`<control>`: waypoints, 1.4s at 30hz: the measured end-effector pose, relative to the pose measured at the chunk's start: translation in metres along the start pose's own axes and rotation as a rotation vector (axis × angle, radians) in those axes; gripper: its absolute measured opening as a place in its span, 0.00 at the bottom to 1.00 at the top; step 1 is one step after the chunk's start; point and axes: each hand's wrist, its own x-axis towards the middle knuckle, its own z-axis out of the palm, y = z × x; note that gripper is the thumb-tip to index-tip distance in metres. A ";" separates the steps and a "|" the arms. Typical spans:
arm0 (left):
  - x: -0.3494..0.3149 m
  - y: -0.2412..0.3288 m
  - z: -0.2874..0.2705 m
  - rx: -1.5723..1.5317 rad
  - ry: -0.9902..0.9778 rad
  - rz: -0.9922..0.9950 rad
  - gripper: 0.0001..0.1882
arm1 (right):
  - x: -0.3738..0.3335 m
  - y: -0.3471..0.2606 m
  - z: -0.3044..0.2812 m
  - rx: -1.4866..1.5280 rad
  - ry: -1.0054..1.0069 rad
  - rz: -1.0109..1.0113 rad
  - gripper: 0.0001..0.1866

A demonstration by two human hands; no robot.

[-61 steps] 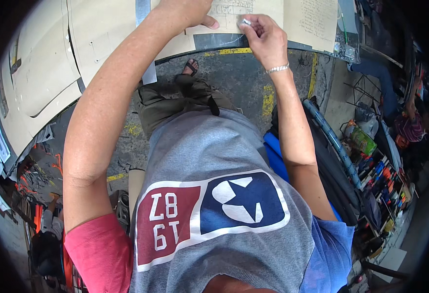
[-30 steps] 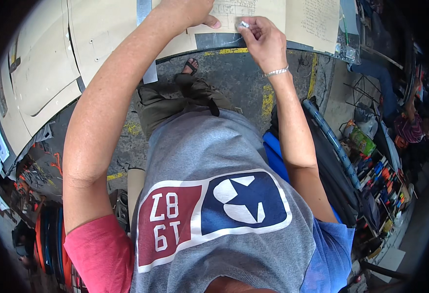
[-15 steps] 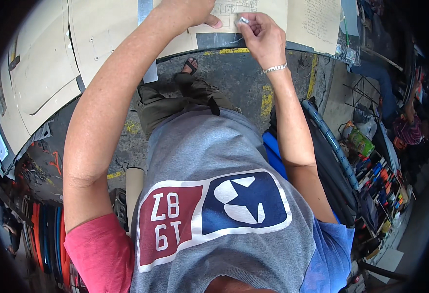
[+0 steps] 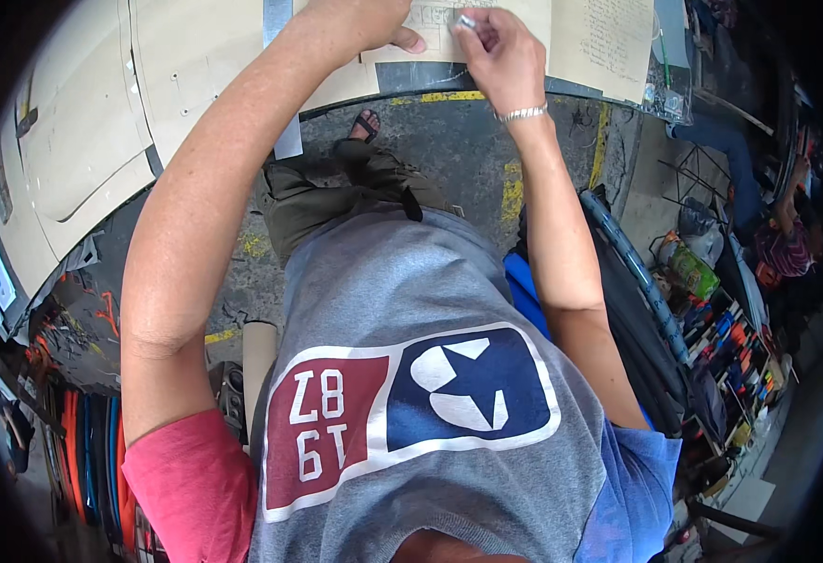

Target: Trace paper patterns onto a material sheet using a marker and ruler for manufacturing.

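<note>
My left hand (image 4: 364, 22) rests on a tan sheet of paper (image 4: 437, 49) marked with a drawn grid, at the top edge of the view. Its thumb is stretched out on the paper; the other fingers are mostly cut off by the frame. To its right, my right hand (image 4: 505, 58) pinches a small silvery-white piece (image 4: 468, 21) between thumb and forefinger, over the drawn grid. The piece is too small to name. A metal bracelet circles the right wrist.
Large tan pattern sheets (image 4: 64, 122) cover the table at left. A handwritten sheet (image 4: 604, 42) lies to the right, beside a clear plastic bag (image 4: 666, 98). Dark rolls (image 4: 632, 272) stand at my right. Another person (image 4: 782, 249) is at the far right.
My right hand has shifted slightly away from me across the paper, with the small piece still pinched. My left hand stays in place.
</note>
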 end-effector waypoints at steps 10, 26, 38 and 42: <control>-0.011 -0.029 0.020 -0.245 0.151 0.130 0.51 | -0.021 0.011 0.004 -0.018 0.046 -0.084 0.11; -0.006 -0.018 -0.028 0.123 -0.227 -0.171 0.51 | -0.010 0.011 0.010 -0.038 -0.006 -0.033 0.11; 0.014 -0.081 0.040 0.209 -0.339 -0.201 0.60 | -0.006 0.006 0.009 -0.019 0.047 -0.056 0.11; 0.001 -0.129 0.078 -0.316 0.305 0.229 0.60 | -0.021 0.000 0.013 -0.031 -0.015 -0.025 0.12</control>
